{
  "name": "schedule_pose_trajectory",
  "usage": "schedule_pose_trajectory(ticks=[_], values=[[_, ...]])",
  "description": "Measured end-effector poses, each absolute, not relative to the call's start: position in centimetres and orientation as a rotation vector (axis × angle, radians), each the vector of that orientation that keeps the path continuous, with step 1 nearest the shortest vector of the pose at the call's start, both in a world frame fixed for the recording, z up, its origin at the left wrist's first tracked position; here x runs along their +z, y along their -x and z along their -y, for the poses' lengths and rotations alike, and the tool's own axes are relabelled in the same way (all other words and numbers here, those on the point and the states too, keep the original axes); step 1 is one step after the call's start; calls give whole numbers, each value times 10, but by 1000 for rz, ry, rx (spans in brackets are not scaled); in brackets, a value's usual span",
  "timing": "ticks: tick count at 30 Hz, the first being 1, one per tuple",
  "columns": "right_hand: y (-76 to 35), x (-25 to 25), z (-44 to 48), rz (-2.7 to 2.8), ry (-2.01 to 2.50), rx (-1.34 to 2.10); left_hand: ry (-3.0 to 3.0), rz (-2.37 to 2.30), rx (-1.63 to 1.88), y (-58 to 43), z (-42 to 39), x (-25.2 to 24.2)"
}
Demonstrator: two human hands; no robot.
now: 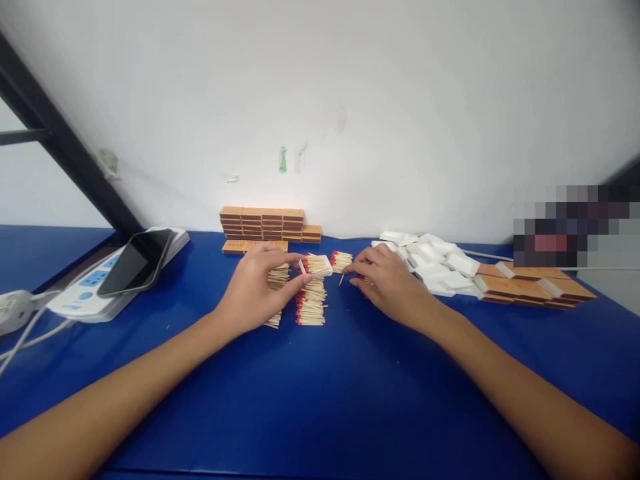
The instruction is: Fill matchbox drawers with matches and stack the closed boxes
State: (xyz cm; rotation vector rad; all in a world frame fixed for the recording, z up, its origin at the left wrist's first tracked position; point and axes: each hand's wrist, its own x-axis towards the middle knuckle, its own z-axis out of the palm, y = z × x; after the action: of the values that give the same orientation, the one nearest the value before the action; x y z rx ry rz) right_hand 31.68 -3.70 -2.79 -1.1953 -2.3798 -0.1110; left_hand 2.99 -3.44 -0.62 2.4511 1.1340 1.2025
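My left hand [260, 283] holds a small white matchbox tray [325, 271] between thumb and fingers. Matches [315, 264] with red heads lie inside the tray. Under it a long stack of red-headed matches [311, 312] lies on the table, and another row of matches [278, 277] is partly hidden behind my left hand. My right hand [387, 280] is curled low over the table, with a single match [341, 282] at its fingertips, the red head pointing down. A small pile of matches [341, 261] lies just beyond these fingertips. More red heads show under my right hand.
Orange matchboxes [263, 223] stand stacked against the wall. Right of my right hand is a heap of white trays [440, 263], then more orange boxes [530, 287]. A phone [137, 261] rests on a white power strip [83, 300] at left. The table [320, 407] is blue.
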Motion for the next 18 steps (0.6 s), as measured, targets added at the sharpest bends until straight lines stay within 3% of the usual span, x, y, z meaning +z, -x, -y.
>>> schedule_pose_trajectory(ticks=[18], values=[[-305,-35,30,2389,1215,-106,-2500,-1088,1237,-29,35,-4]])
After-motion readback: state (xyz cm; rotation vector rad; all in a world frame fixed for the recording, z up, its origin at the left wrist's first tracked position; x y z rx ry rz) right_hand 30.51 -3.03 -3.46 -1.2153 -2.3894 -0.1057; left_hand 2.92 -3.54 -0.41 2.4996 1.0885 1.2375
